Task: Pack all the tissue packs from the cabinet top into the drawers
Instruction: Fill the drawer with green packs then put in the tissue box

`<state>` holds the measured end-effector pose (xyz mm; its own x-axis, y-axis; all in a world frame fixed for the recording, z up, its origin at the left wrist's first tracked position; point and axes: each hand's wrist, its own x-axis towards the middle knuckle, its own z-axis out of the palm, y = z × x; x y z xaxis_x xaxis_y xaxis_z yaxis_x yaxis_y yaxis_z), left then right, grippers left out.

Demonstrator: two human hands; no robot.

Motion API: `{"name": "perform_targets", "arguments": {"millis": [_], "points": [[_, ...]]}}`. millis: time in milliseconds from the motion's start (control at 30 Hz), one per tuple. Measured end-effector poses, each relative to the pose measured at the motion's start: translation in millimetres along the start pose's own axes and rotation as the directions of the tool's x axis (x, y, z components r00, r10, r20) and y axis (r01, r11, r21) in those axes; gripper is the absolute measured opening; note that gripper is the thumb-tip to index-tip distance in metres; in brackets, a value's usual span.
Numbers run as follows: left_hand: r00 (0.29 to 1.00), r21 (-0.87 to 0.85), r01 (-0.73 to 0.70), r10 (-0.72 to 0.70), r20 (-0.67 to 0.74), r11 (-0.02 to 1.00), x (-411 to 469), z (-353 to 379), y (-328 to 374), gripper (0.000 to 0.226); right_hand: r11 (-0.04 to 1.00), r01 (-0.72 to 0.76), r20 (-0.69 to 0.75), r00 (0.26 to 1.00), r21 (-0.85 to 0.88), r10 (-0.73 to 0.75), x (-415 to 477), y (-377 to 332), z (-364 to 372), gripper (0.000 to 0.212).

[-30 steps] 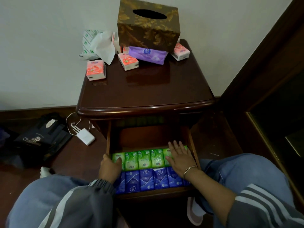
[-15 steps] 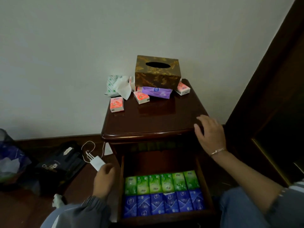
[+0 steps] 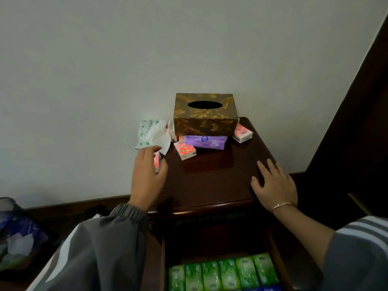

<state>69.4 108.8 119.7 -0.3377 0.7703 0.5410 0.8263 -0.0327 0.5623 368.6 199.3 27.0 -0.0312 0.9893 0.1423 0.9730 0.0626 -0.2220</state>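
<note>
Nearest, green packs [image 3: 222, 274] lined the open drawer [image 3: 280, 261], while beyond, the right hand [image 3: 274, 185] lay flat, fingers straight, on the surface [image 3: 216, 177] and the left hand [image 3: 148, 177] spread over a pink pack [image 3: 157, 163], grip unclear, short of a purple pack [image 3: 205, 142] by the tissue box [image 3: 204, 120].

Gold-patterned tissue box [image 3: 205, 114] against the wall [image 3: 84, 80], wastebasket [image 3: 12, 227] lower left.

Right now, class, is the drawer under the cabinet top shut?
No, the drawer stands pulled out, with a row of green tissue packs showing inside it.
</note>
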Motion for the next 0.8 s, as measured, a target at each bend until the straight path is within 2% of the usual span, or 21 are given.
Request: {"name": "perform_targets", "arguments": {"millis": [100, 233, 433, 567, 667, 800], "points": [[0.952, 0.173, -0.299, 0.281, 0.119, 0.939, 48.8, 33.4, 19.5, 0.042, 1.000, -0.008, -0.052, 0.999, 0.006, 0.008, -3.9, -0.9, 1.9, 0.059], [0.876, 0.374, -0.477, 0.392, 0.282, 0.795, 105.6, 74.4, 35.2, 0.061, 1.000, -0.015, -0.101, 0.995, 0.026, 0.018, -6.4, -2.4, 2.2, 0.055], [0.852, 0.538, -0.509, 0.302, 0.428, 0.672, 148.4, 118.4, 41.9, 0.071, 0.999, -0.025, -0.143, 0.989, 0.028, 0.029, -6.6, -3.2, 3.9, 0.057], [0.845, 0.494, -0.486, 0.242, 0.478, 0.721, 150.9, 122.7, 50.4, 0.064, 0.999, -0.025, -0.143, 0.989, 0.034, 0.030, -5.2, -2.5, 5.6, 0.056], [0.855, 0.474, -0.482, 0.277, 0.438, 0.737, 142.5, 109.2, 58.3, 0.062, 0.999, -0.026, -0.133, 0.991, 0.031, 0.030, -6.4, 0.0, 5.6, 0.056], [0.879, 0.485, -0.477, 0.389, 0.276, 0.733, 134.8, 58.8, 58.8, 0.062, 0.999, -0.028, -0.130, 0.991, 0.043, 0.034, -5.0, 1.4, 4.2, 0.054]]}}
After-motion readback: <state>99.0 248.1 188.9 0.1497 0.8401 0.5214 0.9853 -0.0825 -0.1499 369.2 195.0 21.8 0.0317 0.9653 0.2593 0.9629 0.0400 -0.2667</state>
